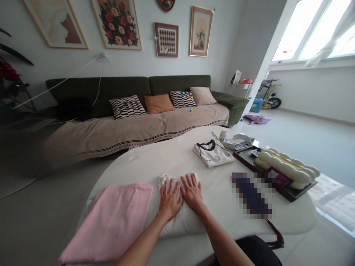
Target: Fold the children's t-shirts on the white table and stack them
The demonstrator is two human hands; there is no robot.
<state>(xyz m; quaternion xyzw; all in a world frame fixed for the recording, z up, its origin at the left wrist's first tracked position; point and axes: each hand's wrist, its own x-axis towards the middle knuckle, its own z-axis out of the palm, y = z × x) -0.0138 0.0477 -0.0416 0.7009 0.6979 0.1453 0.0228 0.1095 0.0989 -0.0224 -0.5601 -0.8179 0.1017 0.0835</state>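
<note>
A white cloth garment (180, 223) lies on the white table in front of me, its far edge slightly ruffled. Flat on its upper part rests my left hand (169, 199), fingers spread. Beside it, my right hand (192, 190) also presses flat on the fabric with fingers apart, the two thumbs close together. To the left lies a folded pink cloth (116, 214), partly over the table's near edge. Farther back on the right sits a folded white shirt (215, 152) with a dark collar and a number on its front.
The white table (111, 175) has a rounded edge. At right stand a dark tray (244, 159) and a cream, bumpy padded case (287, 166). A blurred dark object (252, 194) with a strap lies nearer. Behind the table is a green sofa (180, 82) with cushions.
</note>
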